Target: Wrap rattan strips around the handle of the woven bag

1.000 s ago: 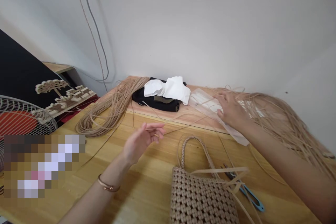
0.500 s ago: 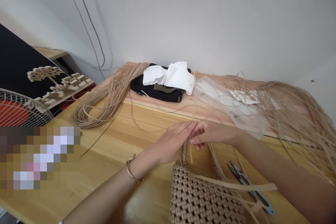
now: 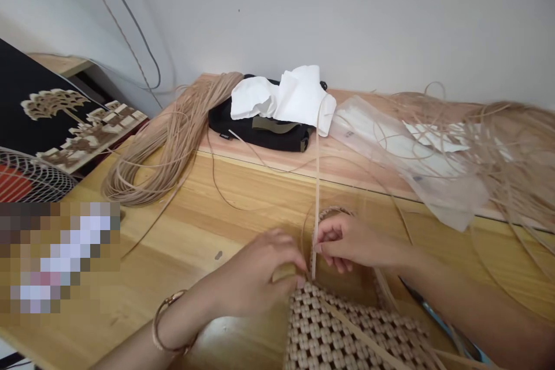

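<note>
A tan woven bag (image 3: 342,329) with an open checkered weave stands at the bottom, right of centre. Its braided handle (image 3: 336,210) arches up behind my right hand (image 3: 340,243). Thumb and fingertips of that hand pinch a flat tan strip (image 3: 317,185), which runs nearly upright from the bag's rim. At the rim's left corner, my left hand (image 3: 264,272) is closed in a pinch, and a thin curved strand (image 3: 303,231) reaches its fingertips. Other loose strips (image 3: 362,335) hang across the bag. Blue-handled pliers (image 3: 459,338) lie partly hidden under my right forearm.
A coil of tan strands (image 3: 151,156) lies at left, beside a black pouch (image 3: 260,133) with white paper (image 3: 299,95) on it. A clear plastic bag (image 3: 433,179) and a tangled strand heap (image 3: 515,150) are at right. A fan (image 3: 39,173) stands far left.
My hands have come apart and lower. The left moved down to the bag's rim, while the right now holds a long strip upright. The view has shifted slightly.
</note>
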`<action>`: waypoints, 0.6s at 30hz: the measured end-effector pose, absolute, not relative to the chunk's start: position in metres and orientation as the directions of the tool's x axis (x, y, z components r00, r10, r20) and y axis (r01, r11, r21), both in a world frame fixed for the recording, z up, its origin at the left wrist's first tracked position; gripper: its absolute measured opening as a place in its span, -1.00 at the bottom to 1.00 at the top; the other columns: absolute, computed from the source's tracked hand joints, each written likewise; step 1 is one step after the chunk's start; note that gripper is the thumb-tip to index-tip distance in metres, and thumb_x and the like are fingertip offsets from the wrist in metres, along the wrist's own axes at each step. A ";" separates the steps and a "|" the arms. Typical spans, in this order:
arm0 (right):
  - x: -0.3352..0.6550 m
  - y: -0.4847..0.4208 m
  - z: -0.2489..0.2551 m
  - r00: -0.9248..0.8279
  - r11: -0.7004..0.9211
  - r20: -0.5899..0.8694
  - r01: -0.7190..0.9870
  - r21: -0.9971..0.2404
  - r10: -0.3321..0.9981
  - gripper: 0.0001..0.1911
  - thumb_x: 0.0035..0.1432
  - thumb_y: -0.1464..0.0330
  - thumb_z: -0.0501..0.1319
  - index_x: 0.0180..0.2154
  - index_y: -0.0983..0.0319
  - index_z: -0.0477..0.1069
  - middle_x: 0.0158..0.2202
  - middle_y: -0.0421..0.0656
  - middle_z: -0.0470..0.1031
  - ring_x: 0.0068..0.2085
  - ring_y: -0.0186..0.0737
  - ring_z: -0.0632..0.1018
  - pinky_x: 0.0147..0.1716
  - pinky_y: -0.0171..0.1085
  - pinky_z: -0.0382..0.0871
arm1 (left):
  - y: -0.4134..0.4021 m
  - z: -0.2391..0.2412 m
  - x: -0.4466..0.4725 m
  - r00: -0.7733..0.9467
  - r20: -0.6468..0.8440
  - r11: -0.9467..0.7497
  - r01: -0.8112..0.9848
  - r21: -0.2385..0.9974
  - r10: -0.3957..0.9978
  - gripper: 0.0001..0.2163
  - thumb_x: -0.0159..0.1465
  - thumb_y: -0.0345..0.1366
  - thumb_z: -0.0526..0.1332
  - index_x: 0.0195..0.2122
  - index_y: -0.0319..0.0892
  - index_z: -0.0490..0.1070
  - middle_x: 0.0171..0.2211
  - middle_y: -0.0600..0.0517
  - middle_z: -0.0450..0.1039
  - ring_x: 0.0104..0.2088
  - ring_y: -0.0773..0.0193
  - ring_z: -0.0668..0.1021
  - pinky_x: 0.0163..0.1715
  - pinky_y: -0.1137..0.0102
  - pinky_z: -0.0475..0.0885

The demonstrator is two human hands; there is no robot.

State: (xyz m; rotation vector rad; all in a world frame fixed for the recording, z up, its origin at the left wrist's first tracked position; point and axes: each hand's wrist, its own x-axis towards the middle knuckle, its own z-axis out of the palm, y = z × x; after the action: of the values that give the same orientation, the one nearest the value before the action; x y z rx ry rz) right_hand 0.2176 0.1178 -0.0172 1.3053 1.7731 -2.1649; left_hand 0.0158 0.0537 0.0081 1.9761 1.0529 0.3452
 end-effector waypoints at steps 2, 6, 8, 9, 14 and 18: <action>0.215 0.114 -0.019 -0.625 -0.365 -0.660 0.550 -0.751 0.417 -0.91 0.02 0.38 0.14 -0.45 0.29 0.32 -0.65 -0.29 0.37 -0.70 -0.49 0.35 -0.75 -0.52 0.16 | 0.050 0.007 0.013 0.676 -0.198 -0.265 0.517 0.814 0.710 -0.88 0.18 -0.30 0.22 -0.26 -0.16 0.41 -0.31 0.03 0.40 -0.19 0.24 0.40 -0.08 0.31 0.29; 0.212 0.111 -0.020 -0.607 -0.402 -0.709 0.585 -0.704 0.359 -0.92 0.00 0.38 0.13 -0.42 0.27 0.33 -0.70 -0.33 0.33 -0.75 -0.53 0.26 -0.81 -0.54 0.03 | 0.050 0.000 0.011 0.704 -0.206 -0.202 0.449 0.870 0.679 -0.82 0.13 -0.29 0.29 -0.24 -0.16 0.39 -0.24 0.01 0.37 -0.14 0.25 0.37 -0.05 0.33 0.27; 0.210 0.110 -0.019 -0.603 -0.437 -0.726 0.584 -0.684 0.330 -0.93 -0.01 0.39 0.14 -0.43 0.28 0.34 -0.72 -0.34 0.31 -0.77 -0.55 0.20 -0.81 -0.54 0.00 | 0.051 -0.004 0.011 0.718 -0.210 -0.167 0.416 0.894 0.663 -0.81 0.12 -0.29 0.29 -0.25 -0.16 0.38 -0.26 0.03 0.37 -0.16 0.28 0.37 -0.08 0.36 0.28; 0.210 0.110 -0.019 -0.608 -0.455 -0.730 0.578 -0.677 0.314 -0.92 -0.02 0.39 0.14 -0.44 0.28 0.35 -0.73 -0.35 0.30 -0.77 -0.56 0.18 -0.81 -0.55 -0.01 | 0.051 -0.004 0.011 0.721 -0.215 -0.149 0.406 0.902 0.658 -0.81 0.12 -0.29 0.30 -0.25 -0.16 0.38 -0.26 0.04 0.37 -0.16 0.28 0.37 -0.09 0.37 0.28; 0.206 0.109 -0.019 -0.637 -0.529 -0.737 0.555 -0.642 0.228 -0.92 -0.08 0.40 0.14 -0.48 0.28 0.36 -0.78 -0.37 0.22 -0.77 -0.56 0.11 -0.82 -0.55 -0.10 | 0.052 -0.002 0.010 0.728 -0.241 -0.100 0.391 0.915 0.642 -0.80 0.10 -0.28 0.31 -0.26 -0.14 0.38 -0.25 0.06 0.37 -0.12 0.29 0.38 -0.05 0.38 0.24; 0.204 0.106 -0.018 -0.601 -0.579 -0.778 0.574 -0.579 0.183 -0.93 -0.14 0.40 0.13 -0.55 0.28 0.34 -0.82 -0.38 0.17 -0.78 -0.55 0.09 -0.83 -0.53 -0.18 | 0.051 0.002 0.011 0.725 -0.280 -0.084 0.422 0.903 0.629 -0.80 0.10 -0.27 0.32 -0.26 -0.14 0.38 -0.23 0.06 0.37 -0.11 0.28 0.37 -0.05 0.38 0.23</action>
State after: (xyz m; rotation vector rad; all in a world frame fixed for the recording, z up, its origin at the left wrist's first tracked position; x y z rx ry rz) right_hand 0.2038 0.1058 -0.0178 1.2492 1.2855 -2.2664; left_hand 0.0106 0.0506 0.0021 1.7124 0.8430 0.2123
